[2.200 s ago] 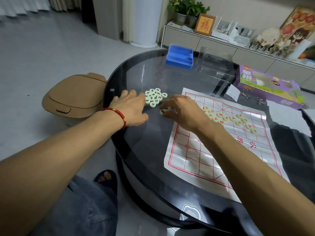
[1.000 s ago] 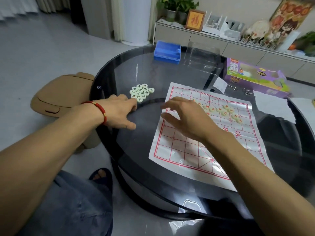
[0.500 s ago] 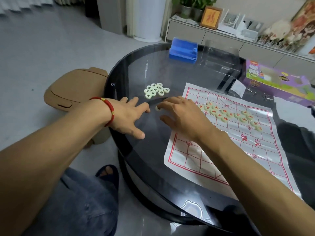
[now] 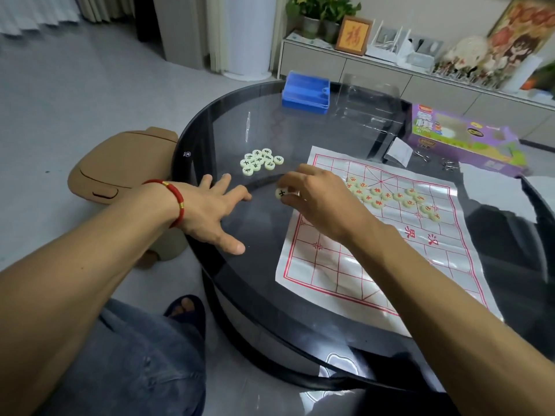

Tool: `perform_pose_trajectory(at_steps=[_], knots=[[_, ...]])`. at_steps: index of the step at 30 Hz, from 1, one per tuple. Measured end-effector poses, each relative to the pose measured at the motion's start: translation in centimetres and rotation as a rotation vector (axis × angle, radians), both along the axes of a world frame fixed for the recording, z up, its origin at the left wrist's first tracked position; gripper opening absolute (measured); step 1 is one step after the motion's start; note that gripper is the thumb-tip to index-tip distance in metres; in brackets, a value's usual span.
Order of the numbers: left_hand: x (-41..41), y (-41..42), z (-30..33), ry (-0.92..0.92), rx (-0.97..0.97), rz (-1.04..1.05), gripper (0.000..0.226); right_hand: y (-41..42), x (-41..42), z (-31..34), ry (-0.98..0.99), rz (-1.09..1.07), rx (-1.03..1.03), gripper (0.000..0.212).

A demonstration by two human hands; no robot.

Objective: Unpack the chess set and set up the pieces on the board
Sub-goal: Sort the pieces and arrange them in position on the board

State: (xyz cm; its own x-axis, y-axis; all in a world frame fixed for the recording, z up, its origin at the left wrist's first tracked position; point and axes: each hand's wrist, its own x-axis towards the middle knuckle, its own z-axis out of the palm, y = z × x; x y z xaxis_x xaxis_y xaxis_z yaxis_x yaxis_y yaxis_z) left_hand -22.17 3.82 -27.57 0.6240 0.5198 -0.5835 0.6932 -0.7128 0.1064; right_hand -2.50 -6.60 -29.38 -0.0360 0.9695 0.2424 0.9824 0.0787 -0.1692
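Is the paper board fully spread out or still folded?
Spread: the board lies open on the glass table, creased, its red grid showing.

Your left hand lay flat with fingers spread and arm outstretched, while your right hand, fingers curled, pinched something small at its fingertips.

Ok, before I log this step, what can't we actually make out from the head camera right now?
- Whether the right hand holds more than the one black-marked piece: its fingers cover that spot.
- Characters on the red-marked pieces: too small to read.
- The board under the right forearm, and its near right corner: hidden by the arm.
- The purple box: its contents are not visible.
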Motion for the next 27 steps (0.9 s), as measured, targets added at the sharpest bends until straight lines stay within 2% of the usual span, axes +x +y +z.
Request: perform_pose_trajectory(at_steps=[3,8,13,16,20,27], knots=[[-0.3,0.1,-0.2,-0.022,0.006,0.010,0.106,-4.3,3.2,1.2,0.012,-0.096,-0.055,0.028],[-0.8,0.5,-0.9,-0.049,0.103,-0.008,0.111,-12.7,9.4,2.6,-0.004,-0.331,-0.160,0.025],[-1.3,0.1,-0.8,-0.061,-0.014,-0.020,0.126,-17.4,11.3,1.5,0.054,-0.430,-0.227,0.027],[-1.2,-0.3,-1.1,-0.044,0.006,-0.035,0.129,-17.9,11.5,0.8,0.063,-0.448,-0.252,0.032],[-1.0,-0.3,-1.2,-0.041,-0.002,-0.025,0.133,-17.1,10.6,1.0,0.091,-0.452,-0.152,0.030],[-0.9,-0.5,-1.3,-0.054,0.030,-0.010,0.109,-8.4,3.3,0.9,0.153,-0.194,-0.053,0.031]])
